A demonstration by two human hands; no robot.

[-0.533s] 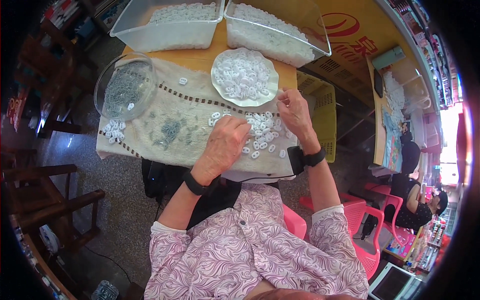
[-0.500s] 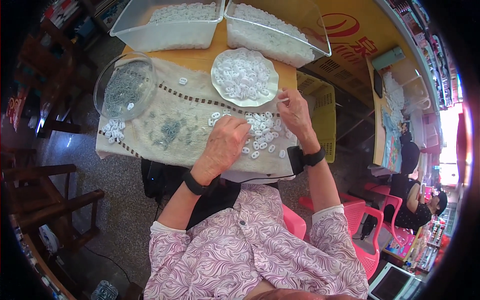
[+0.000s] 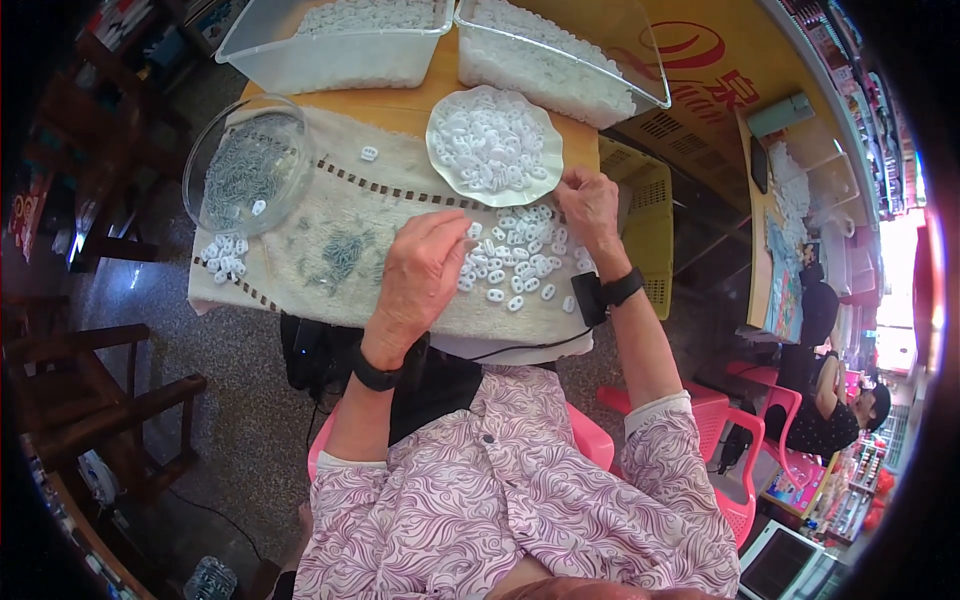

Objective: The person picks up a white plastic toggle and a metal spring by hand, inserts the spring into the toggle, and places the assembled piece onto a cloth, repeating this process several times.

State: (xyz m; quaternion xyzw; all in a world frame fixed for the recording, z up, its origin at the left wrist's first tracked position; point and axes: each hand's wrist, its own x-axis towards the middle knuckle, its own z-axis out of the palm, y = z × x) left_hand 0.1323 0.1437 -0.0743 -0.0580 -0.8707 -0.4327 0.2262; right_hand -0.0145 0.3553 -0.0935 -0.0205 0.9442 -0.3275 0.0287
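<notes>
Loose white oval plastic pieces with two holes (image 3: 515, 285) lie scattered on a cream towel (image 3: 300, 285). My left hand (image 3: 422, 268) rests at their left side, palm down, fingers bent together. Its fingertips are at the pieces, and what they hold, if anything, is hidden. At the right edge of the scatter, my right hand (image 3: 592, 208) is closed in a pinch beside a scalloped plate (image 3: 552, 160) heaped with the same pieces. Whatever is between those fingers cannot be made out. Small grey metal parts (image 3: 343, 255) form a pile left of my left hand.
A clear round bowl (image 3: 190, 190) of grey metal parts stands at the left, with a small heap of white pieces (image 3: 225, 257) below it. Two clear bins (image 3: 335, 72) of white pieces line the far side. A yellow crate (image 3: 655, 225) stands right of the table.
My left hand has moved left and slightly away from me, uncovering more of the white pieces. My right hand has stayed near the plate's right edge, its fingers now drawn closer together.
</notes>
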